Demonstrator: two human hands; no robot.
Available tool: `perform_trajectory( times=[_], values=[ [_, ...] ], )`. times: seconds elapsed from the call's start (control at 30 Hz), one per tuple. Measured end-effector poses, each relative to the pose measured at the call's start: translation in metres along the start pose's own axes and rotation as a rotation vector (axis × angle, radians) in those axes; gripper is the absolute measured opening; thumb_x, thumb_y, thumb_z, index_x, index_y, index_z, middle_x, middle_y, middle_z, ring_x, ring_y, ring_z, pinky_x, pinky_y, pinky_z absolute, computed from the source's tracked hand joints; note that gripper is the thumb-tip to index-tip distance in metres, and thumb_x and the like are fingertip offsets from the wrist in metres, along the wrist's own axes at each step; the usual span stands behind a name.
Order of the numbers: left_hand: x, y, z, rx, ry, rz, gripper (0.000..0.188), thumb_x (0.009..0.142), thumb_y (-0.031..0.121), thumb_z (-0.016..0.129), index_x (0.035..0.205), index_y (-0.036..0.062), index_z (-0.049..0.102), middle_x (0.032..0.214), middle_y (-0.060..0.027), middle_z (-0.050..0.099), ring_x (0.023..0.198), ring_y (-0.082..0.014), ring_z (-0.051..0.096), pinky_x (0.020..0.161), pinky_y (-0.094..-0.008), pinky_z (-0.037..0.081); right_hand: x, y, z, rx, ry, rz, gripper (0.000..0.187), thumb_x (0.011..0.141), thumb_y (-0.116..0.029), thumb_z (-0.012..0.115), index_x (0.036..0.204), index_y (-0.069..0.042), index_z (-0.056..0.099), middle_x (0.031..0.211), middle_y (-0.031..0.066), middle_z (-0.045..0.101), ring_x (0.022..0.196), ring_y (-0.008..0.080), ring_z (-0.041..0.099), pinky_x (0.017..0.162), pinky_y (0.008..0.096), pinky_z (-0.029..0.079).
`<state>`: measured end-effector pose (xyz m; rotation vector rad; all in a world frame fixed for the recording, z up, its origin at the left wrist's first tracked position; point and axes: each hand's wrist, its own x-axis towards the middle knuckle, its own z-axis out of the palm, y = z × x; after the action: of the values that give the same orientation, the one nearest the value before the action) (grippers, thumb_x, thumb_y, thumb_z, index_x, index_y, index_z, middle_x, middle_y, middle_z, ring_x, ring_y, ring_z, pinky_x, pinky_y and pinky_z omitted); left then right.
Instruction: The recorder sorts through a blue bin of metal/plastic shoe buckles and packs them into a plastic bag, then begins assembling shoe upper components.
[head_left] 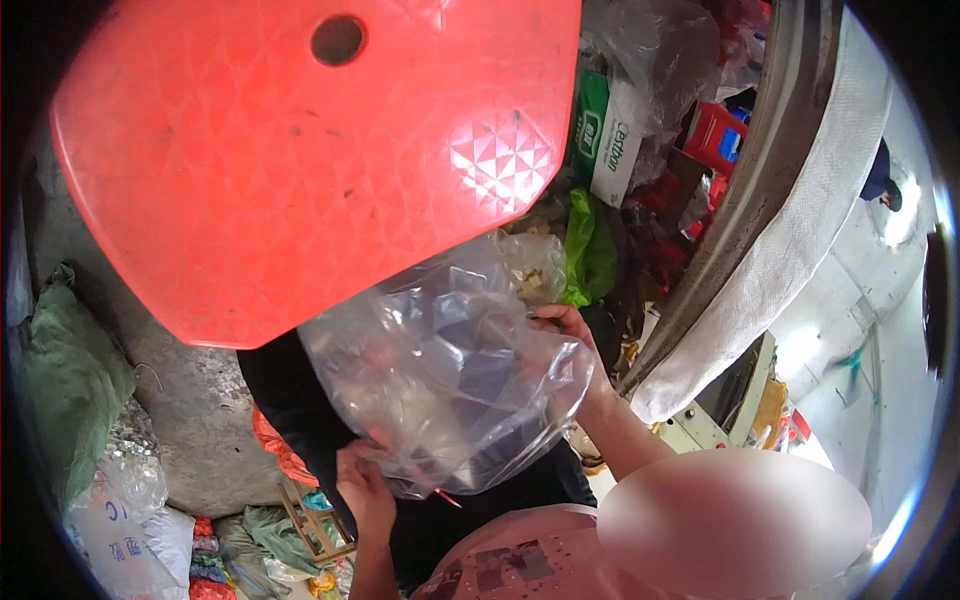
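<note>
Closest in, a pink shirt (520,555) is leaning over dark trousers (430,525), and a big clear plastic bag (450,370) is lying crumpled across the lap. The left hand (365,490) is pinching the bag's lower left edge, fingers curled nearly closed on the film. The right hand (570,330) is working at the far right edge, fingers loosely bent; film is lying over the palm, so I can't tell whether they're gripping or only touching.

Good handling here, I'd say, is keeping the left pinch firm, spreading the two edges gently apart and letting the right fingertips find a single layer, since film this thin is clinging and could tear under a jerk.

Now, the hard parts! Glare and folds are hiding the bag's mouth and whatever may be inside; a thin red strip (448,497) is showing at its lower edge, too small to read. Just beyond, a red plastic top (300,180) is overlapping the bag's far end, its own upper edge running out of view. Farther right, a bright green bag (590,250) is half disappearing among clutter.
</note>
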<state>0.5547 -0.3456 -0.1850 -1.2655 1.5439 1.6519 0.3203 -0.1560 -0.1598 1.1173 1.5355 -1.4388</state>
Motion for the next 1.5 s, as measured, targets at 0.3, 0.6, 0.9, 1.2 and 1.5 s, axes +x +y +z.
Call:
perform_trajectory(
  times=[0.3, 0.6, 0.9, 1.2, 1.5],
  values=[
    [0.008, 0.067, -0.081, -1.325, 0.667, -0.523, 0.006, 0.089, 0.013, 0.047, 0.092, 0.0093, 0.05, 0.081, -0.004, 0.051, 0.076, -0.0161, 0.052, 0.072, -0.0297, 0.044, -0.057, -0.003, 0.022, -0.71, -0.209, -0.166, 0.043, 0.084, -0.02, 0.06, 0.121, -0.002, 0.046, 0.101, 0.0101, 0.058, 0.091, 0.0127, 0.056, 0.08, 0.0267, 0.045],
    [-0.069, 0.135, -0.152, -0.24, 0.157, 0.426, 0.055, 0.077, 0.015, 0.064, 0.126, 0.0081, 0.04, 0.093, -0.0026, 0.052, 0.086, -0.0235, 0.057, 0.083, -0.0345, 0.047, -0.152, -0.048, 0.107, -0.576, -0.6, -0.185, 0.065, 0.088, -0.051, 0.046, 0.124, 0.002, 0.048, 0.116, 0.0109, 0.055, 0.106, 0.0192, 0.052, 0.091, 0.0324, 0.04],
    [-0.127, 0.118, -0.188, -0.819, -0.774, -0.003, 0.035, 0.075, 0.008, 0.066, 0.108, -0.0011, 0.061, 0.099, -0.0121, 0.064, 0.095, -0.0281, 0.061, 0.084, -0.0351, 0.048, -0.263, -0.119, 0.158, -0.576, -0.917, -0.722, 0.051, 0.079, -0.031, 0.059, 0.116, 0.005, 0.055, 0.115, 0.0153, 0.058, 0.104, 0.0231, 0.056, 0.09, 0.0338, 0.043],
    [-0.187, 0.234, -0.202, -1.278, -0.685, 0.515, 0.046, 0.084, 0.031, 0.058, 0.117, -0.0011, 0.052, 0.115, -0.0179, 0.057, 0.104, -0.0312, 0.057, 0.09, -0.046, 0.045, -0.3, -0.182, 0.115, -0.923, -0.001, -1.062, 0.055, 0.068, -0.012, 0.067, 0.12, -0.003, 0.052, 0.067, 0.0091, 0.057, 0.062, 0.0156, 0.055, 0.061, 0.0299, 0.044],
    [-0.19, 0.365, -0.133, -1.154, -0.459, 0.759, 0.042, 0.095, 0.033, 0.042, 0.125, 0.0044, 0.046, 0.123, -0.0114, 0.051, 0.112, -0.0296, 0.051, 0.09, -0.0463, 0.045, -0.302, -0.23, 0.059, -0.846, 0.042, -1.506, 0.067, 0.063, -0.017, 0.076, 0.125, -0.009, 0.05, 0.116, 0.0173, 0.046, 0.105, 0.0335, 0.046, 0.09, 0.0433, 0.038]
  ],
)
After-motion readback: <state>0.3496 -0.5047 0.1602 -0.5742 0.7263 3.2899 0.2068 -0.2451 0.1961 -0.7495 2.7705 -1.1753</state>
